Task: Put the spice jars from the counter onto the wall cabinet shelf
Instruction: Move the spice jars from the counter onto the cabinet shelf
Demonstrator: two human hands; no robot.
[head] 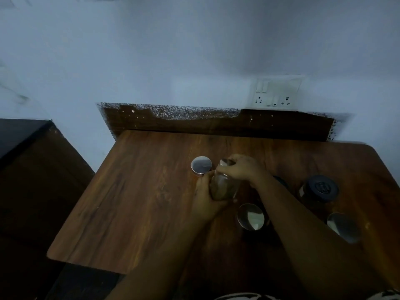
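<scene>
A glass spice jar with brown contents is tilted above the wooden counter. My left hand grips its body from below. My right hand is curled round its silver lid at the top. A silver-lidded jar stands just left of them. Two more silver-lidded jars and a black-lidded jar stand to the right, under and beside my right forearm. The wall cabinet shelf is out of view.
A white socket and switch plate sits on the blue wall above the dark backsplash. A dark cabinet stands to the left of the counter, with a gap between them.
</scene>
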